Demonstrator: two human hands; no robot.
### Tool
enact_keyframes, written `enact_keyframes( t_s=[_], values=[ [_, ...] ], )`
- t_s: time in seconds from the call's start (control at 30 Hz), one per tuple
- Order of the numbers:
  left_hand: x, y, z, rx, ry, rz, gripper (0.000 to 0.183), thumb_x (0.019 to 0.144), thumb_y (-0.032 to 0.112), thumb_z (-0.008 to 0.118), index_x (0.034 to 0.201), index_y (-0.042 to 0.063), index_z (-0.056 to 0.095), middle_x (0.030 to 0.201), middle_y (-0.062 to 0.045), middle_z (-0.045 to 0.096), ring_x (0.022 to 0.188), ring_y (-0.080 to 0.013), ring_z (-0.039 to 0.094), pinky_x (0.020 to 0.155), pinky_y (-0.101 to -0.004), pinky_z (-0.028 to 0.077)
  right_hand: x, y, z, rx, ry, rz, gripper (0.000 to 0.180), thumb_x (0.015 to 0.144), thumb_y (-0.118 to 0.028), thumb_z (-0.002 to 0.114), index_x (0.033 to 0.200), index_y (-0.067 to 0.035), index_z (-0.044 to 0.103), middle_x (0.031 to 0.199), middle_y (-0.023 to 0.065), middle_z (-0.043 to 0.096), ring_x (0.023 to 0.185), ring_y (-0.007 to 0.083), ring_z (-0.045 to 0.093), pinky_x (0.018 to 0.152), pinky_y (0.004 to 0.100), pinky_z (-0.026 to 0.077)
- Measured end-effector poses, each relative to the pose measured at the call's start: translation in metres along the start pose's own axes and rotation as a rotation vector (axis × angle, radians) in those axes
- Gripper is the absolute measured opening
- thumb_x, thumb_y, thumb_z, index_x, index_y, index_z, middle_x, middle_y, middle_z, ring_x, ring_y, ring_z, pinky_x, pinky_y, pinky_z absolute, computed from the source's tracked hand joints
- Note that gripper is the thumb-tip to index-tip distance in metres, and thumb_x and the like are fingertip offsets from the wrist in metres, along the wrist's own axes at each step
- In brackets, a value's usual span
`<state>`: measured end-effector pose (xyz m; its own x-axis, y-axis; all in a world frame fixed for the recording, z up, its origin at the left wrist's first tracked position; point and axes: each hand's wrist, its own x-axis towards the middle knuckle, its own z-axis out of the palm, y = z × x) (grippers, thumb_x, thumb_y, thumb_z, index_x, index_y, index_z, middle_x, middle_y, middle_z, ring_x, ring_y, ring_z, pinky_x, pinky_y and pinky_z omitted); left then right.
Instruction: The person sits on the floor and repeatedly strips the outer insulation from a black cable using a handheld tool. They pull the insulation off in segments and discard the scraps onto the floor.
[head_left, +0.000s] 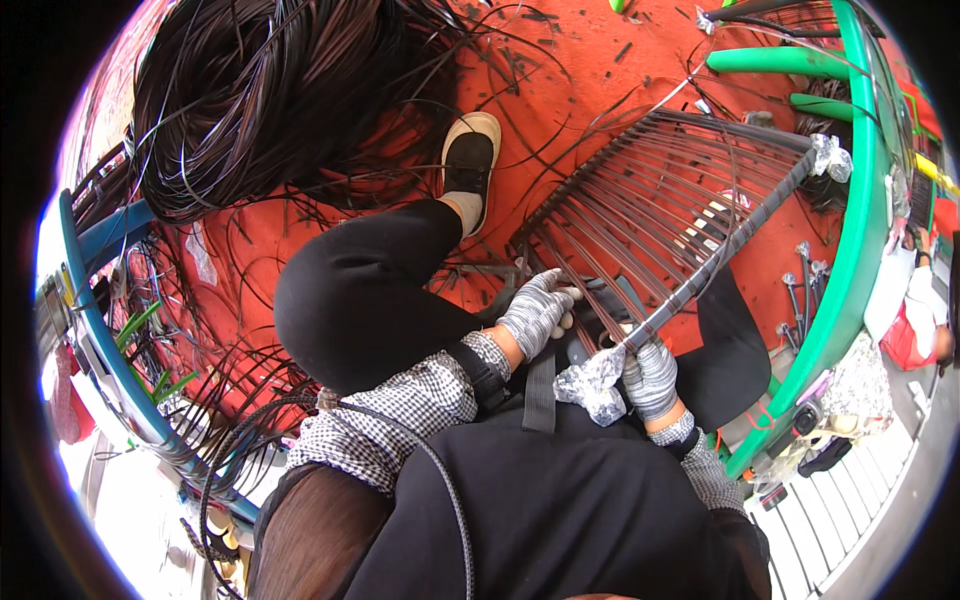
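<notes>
A dark frame (739, 232) strung with rows of brown flat strands (622, 217) lies slantwise over my lap and the red floor. Its near corner is wrapped in clear plastic (596, 382); another plastic wrap (831, 157) covers the far right corner. My left hand (538, 315), in a grey knitted glove, is at the left edge of the strands, its fingers spread, touching or just beside them. My right hand (651, 375), gloved alike, grips the frame's wrapped near corner from below; part of its fingers is hidden behind the frame and plastic.
A large coil of dark strands (277, 97) lies at the upper left on the red floor (592, 45), among scattered offcuts. A green curved rail (851, 247) stands at the right, a blue one (97, 300) at the left. Another person's arm (924, 251) shows at the far right.
</notes>
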<state>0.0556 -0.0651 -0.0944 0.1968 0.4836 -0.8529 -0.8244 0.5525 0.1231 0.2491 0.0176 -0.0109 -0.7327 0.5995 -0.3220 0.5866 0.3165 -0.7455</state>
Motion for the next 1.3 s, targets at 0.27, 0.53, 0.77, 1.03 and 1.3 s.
enact_keyframes(
  t_s=[0.27,0.53,0.77,1.03,1.3],
  values=[
    [0.003,-0.002,0.011,-0.353,-0.078,0.002,0.014,0.092,0.001,0.054,0.106,0.000,0.054,0.082,-0.008,0.062,0.058,-0.0127,0.057,0.041,-0.0223,0.044,-0.004,0.009,0.000,0.045,-0.012,0.009,0.027,0.091,-0.017,0.060,0.116,-0.005,0.062,0.108,0.0168,0.065,0.095,0.0345,0.064,0.081,0.0395,0.052],
    [-0.007,0.000,0.007,-0.274,-0.431,-0.128,0.014,0.098,0.012,0.052,0.097,0.000,0.059,0.076,-0.008,0.061,0.048,-0.0101,0.050,0.037,-0.0200,0.038,-0.003,0.010,-0.001,-0.053,-0.001,-0.056,0.027,0.090,-0.015,0.060,0.116,-0.005,0.062,0.103,0.0171,0.064,0.090,0.0349,0.064,0.077,0.0401,0.053],
    [-0.014,-0.001,0.012,-0.297,-0.415,-0.131,0.016,0.098,0.015,0.053,0.094,0.002,0.059,0.079,-0.007,0.064,0.054,-0.0089,0.057,0.035,-0.0171,0.038,-0.001,0.005,-0.001,-0.029,0.027,-0.040,0.029,0.092,-0.017,0.059,0.116,-0.003,0.061,0.101,0.0180,0.065,0.089,0.0348,0.065,0.077,0.0404,0.053],
    [-0.019,-0.005,0.016,-0.265,-0.397,-0.086,0.013,0.097,0.014,0.054,0.095,0.003,0.060,0.076,-0.006,0.064,0.052,-0.0120,0.058,0.036,-0.0189,0.042,-0.002,0.003,-0.002,0.064,-0.036,0.072,0.033,0.096,-0.026,0.054,0.119,-0.002,0.060,0.106,0.0163,0.066,0.093,0.0326,0.065,0.080,0.0387,0.052],
    [-0.019,-0.006,0.015,-0.332,-0.379,0.022,0.020,0.098,0.007,0.048,0.114,-0.001,0.055,0.096,-0.009,0.065,0.073,-0.0116,0.062,0.061,-0.0213,0.053,0.000,0.000,0.001,0.148,-0.051,0.105,0.034,0.096,-0.026,0.054,0.120,-0.003,0.059,0.106,0.0155,0.066,0.094,0.0315,0.065,0.082,0.0374,0.052]
  ],
)
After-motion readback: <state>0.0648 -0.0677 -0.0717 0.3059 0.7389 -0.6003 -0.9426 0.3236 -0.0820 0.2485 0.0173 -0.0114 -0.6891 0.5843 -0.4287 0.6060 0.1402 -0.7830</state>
